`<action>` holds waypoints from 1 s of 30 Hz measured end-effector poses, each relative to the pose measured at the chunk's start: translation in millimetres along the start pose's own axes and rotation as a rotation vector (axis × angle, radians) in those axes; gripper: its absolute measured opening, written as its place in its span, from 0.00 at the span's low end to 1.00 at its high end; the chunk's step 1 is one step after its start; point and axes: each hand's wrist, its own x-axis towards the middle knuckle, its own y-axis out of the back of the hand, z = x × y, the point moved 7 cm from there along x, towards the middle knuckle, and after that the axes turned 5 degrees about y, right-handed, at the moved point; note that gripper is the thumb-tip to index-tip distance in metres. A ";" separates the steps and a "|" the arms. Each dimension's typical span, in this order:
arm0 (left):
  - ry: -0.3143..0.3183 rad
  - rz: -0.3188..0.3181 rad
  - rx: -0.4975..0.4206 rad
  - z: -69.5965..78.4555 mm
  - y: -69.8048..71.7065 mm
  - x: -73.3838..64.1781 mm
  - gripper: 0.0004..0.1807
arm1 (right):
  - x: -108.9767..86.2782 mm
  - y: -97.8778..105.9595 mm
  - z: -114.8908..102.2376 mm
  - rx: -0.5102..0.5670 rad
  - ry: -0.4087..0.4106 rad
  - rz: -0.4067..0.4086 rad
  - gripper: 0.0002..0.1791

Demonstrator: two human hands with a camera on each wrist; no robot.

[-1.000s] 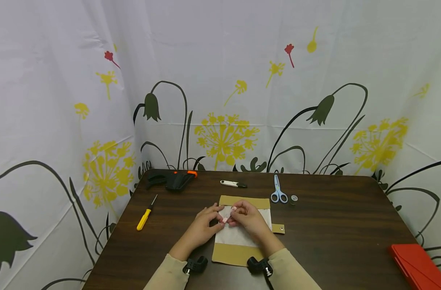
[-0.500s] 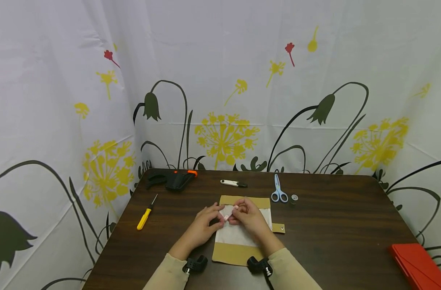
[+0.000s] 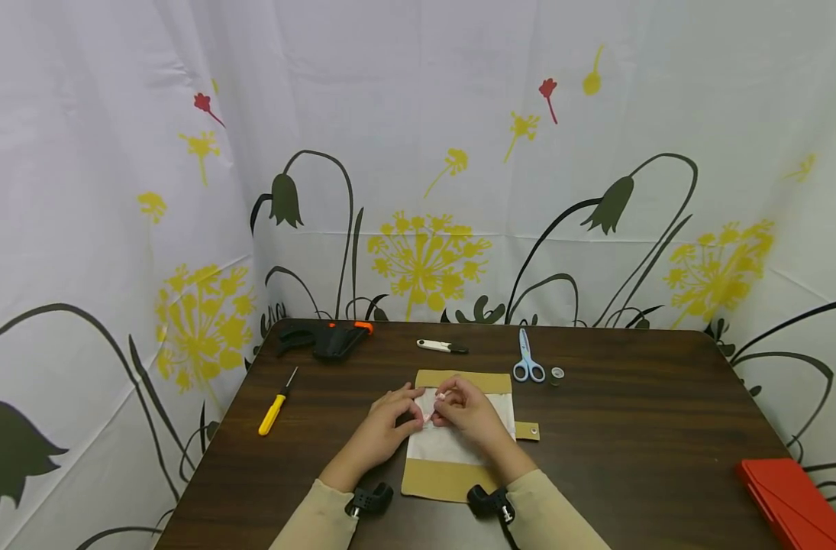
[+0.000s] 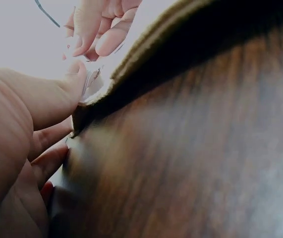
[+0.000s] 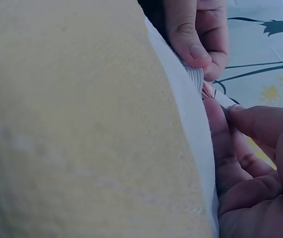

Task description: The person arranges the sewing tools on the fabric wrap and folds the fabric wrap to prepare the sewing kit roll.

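A small pink and white strip (image 3: 427,417) sits right between the two hands, over the white middle of a tan and white cloth piece (image 3: 448,451) on the bench (image 3: 617,451). I can't tell if the strip touches the cloth all along or is lifted up a bit.

The strip points on a slant. Its near end is at the left hand (image 3: 390,422), and it runs away from the person and to the right, up to the right hand (image 3: 471,412). So no hand has to reach: both are already there, one at each end.

The left fingers pinch their end, with the thumb on top. They may have some cloth too; I can't see that well. The right fingers pinch the other end between thumb and finger. Only a tiny bit shows between them, so I think that slant and that little gap matter most now. The tab (image 3: 527,431) pokes out to the right, well away from the fingers.
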 end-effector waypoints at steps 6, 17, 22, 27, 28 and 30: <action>0.007 -0.007 -0.003 -0.1 -0.2 0.1 0.09 | -1.5 -2.7 -3.7 -0.057 0.022 -0.027 0.11; 0.005 -0.028 -0.003 1.5 -0.1 -0.2 0.09 | -4.1 -5.5 -8.6 -0.199 0.054 -0.073 0.08; -0.021 -0.035 0.008 4.1 0.1 -1.2 0.07 | -5.1 -6.5 -8.0 -0.263 0.057 -0.079 0.07; -0.009 -0.039 0.005 3.0 -0.5 -1.6 0.08 | -5.7 -8.1 -8.8 -0.283 0.050 -0.085 0.06; -0.008 -0.038 0.004 2.6 -0.6 -1.5 0.08 | -5.9 -8.2 -9.1 -0.283 0.048 -0.086 0.06; -0.008 -0.032 -0.001 2.3 -0.6 -0.8 0.08 | -5.6 -7.9 -9.3 -0.280 0.049 -0.087 0.06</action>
